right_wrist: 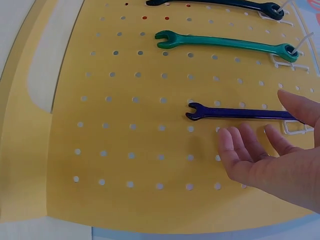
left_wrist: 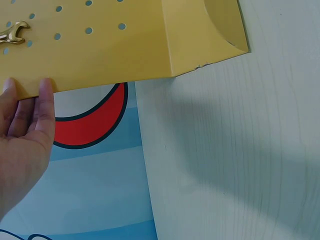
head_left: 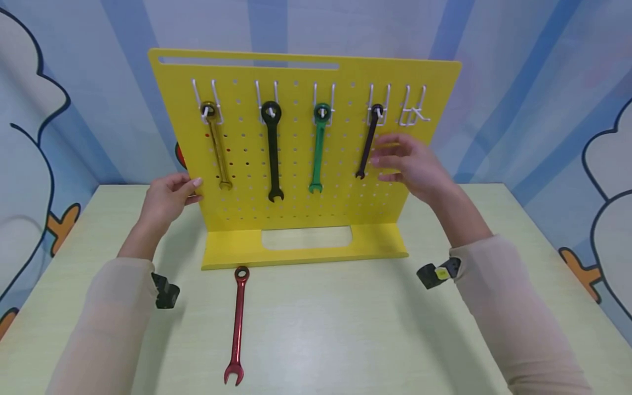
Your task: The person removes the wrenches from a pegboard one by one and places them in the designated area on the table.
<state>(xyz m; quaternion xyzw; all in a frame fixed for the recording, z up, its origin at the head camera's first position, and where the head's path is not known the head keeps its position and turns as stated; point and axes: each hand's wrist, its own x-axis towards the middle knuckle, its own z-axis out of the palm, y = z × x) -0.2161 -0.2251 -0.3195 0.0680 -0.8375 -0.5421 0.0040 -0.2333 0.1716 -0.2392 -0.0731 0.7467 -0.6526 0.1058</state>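
Observation:
My left hand (head_left: 165, 202) pinches the left side edge of a yellow pegboard (head_left: 257, 181) between thumb and fingers; the left wrist view shows the fingertips at that edge. My right hand (head_left: 410, 164) is beside a small dark purple combination wrench (head_left: 367, 144), fingers spread and loosely bent, holding nothing. In the right wrist view the purple wrench (right_wrist: 235, 113) hangs from its hook by the ring end, partly behind the thumb. A green wrench (head_left: 318, 153), a black wrench (head_left: 273, 153) and a gold wrench (head_left: 219, 151) hang to its left.
A red combination wrench (head_left: 238, 323) lies on the pale wooden table (head_left: 316, 329) before the board's base. At the board's far right, a white double hook (head_left: 413, 112) carries no wrench. Behind stands a blue cartoon backdrop (head_left: 316, 27).

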